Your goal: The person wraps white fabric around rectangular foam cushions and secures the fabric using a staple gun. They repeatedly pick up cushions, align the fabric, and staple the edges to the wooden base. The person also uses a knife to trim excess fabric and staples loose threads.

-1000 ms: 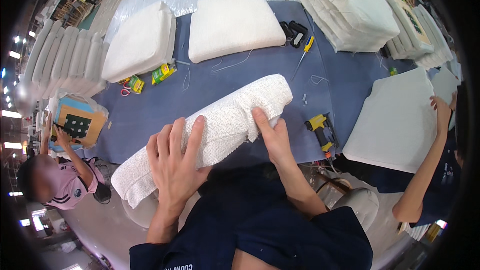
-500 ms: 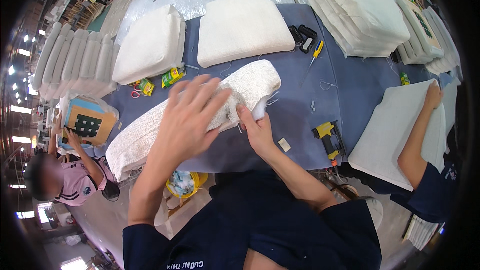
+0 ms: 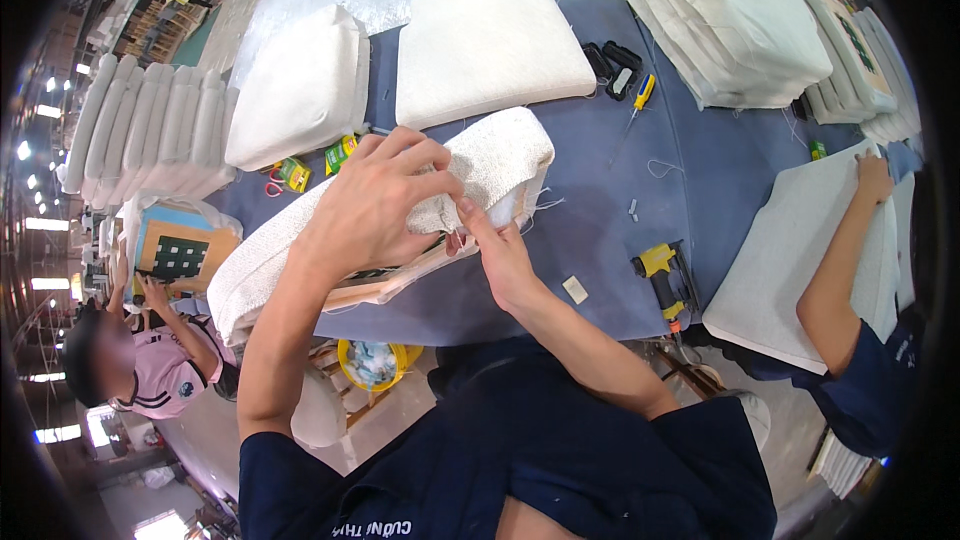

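A white upholstered seat cushion (image 3: 265, 258) stands tilted on its edge in front of me, with its wooden underside frame (image 3: 385, 288) partly showing toward me. My left hand (image 3: 380, 195) lies over its upper side, fingers bent and gripping the fabric cover near the corner. With thumb and fingers, my right hand (image 3: 505, 260) pinches the loose fabric edge beside it. White padding shows under the lifted fabric (image 3: 505, 208) at the corner, and loose threads hang there. The fingertips of my left hand are partly hidden by the fabric.
A yellow staple gun (image 3: 662, 275) and a screwdriver (image 3: 642, 95) lie on the blue-grey table (image 3: 600, 180). Cushions (image 3: 490, 45) stand behind, with a tall stack (image 3: 730, 20) at right. A yellow bucket (image 3: 400, 355) stands below. Co-workers handle cushions at left and right.
My left hand has come down from hovering over the cushion and now grips its fabric. The cushion has tipped, showing more wooden underside. My right hand keeps its pinch at the corner.
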`<state>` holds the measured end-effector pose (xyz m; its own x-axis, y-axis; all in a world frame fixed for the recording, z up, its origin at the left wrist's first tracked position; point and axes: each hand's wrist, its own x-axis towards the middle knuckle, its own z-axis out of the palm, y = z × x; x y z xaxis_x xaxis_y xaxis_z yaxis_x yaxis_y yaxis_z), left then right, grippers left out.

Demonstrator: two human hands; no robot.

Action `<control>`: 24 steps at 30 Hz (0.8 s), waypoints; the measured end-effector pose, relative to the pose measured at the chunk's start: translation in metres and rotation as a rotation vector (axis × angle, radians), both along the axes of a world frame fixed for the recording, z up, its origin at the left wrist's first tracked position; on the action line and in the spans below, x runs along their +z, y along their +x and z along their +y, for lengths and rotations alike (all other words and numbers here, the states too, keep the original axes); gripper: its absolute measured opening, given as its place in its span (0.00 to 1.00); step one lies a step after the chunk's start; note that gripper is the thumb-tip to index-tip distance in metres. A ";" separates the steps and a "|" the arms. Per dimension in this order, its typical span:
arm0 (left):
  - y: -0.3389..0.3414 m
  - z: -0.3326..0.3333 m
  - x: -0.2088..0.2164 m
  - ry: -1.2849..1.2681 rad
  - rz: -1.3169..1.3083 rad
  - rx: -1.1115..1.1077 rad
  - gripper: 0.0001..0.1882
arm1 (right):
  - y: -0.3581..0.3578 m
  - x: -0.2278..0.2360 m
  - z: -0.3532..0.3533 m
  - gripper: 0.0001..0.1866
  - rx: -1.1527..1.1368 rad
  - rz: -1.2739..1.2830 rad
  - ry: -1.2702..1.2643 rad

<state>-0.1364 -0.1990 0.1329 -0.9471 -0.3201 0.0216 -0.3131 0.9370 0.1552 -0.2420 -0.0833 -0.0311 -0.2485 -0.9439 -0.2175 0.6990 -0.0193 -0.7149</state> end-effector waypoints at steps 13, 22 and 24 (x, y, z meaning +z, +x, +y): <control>-0.027 0.043 -0.026 -0.275 0.008 0.602 0.37 | 0.029 -0.039 -0.003 0.30 -0.115 0.095 0.009; -0.034 0.062 -0.029 -0.245 0.027 0.652 0.41 | -0.068 -0.047 0.039 0.21 0.415 0.850 0.004; -0.033 0.064 -0.028 -0.257 0.028 0.638 0.41 | -0.098 -0.095 0.068 0.28 0.485 1.369 0.270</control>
<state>-0.1696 -0.1351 0.1045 -0.5728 -0.7967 0.1929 -0.8151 0.5785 -0.0309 -0.3397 -0.0156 -0.1258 -0.0797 -0.9629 -0.2580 -0.6088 0.2519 -0.7523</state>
